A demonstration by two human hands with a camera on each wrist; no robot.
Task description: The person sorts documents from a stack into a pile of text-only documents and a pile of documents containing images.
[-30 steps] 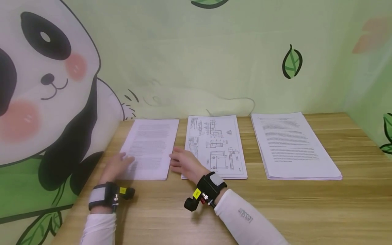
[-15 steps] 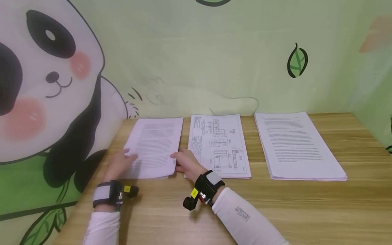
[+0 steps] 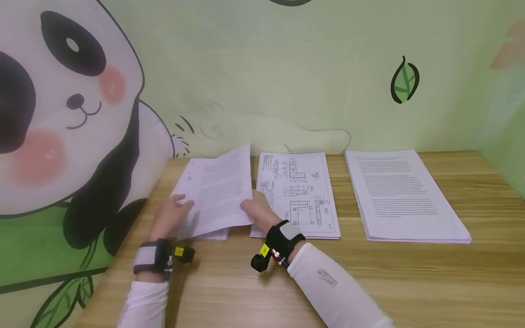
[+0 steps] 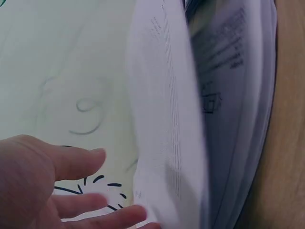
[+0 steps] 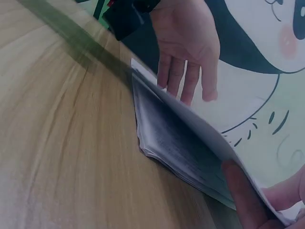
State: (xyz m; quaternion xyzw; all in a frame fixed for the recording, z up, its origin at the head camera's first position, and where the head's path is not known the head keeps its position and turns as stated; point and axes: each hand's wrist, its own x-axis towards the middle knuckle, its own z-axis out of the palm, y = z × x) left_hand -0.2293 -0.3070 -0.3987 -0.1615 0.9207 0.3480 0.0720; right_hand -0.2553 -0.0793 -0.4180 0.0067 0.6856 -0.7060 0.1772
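My right hand (image 3: 261, 212) pinches the right edge of some printed paper (image 3: 221, 187), thumb above and fingers beneath. That edge is raised and the paper bends up off the left stack (image 3: 218, 235); how many sheets it takes in I cannot tell. In the right wrist view, fingers (image 5: 240, 193) show under the lifted paper. At the paper's left side is my left hand (image 3: 169, 216), thumb and fingers apart. The right wrist view shows its fingers extended along that edge; whether they touch it is unclear.
A middle stack (image 3: 309, 182) with technical drawings on top lies just right of the lifted paper. Farther right sits another stack (image 3: 404, 196) of printed text. All rest on a wooden table (image 3: 229, 282) against a wall (image 3: 262, 91) with a panda picture.
My right hand has gone from beside the left stack to pinching its right edge and raising the top paper. The left hand stays at the left side. The view has shifted slightly.
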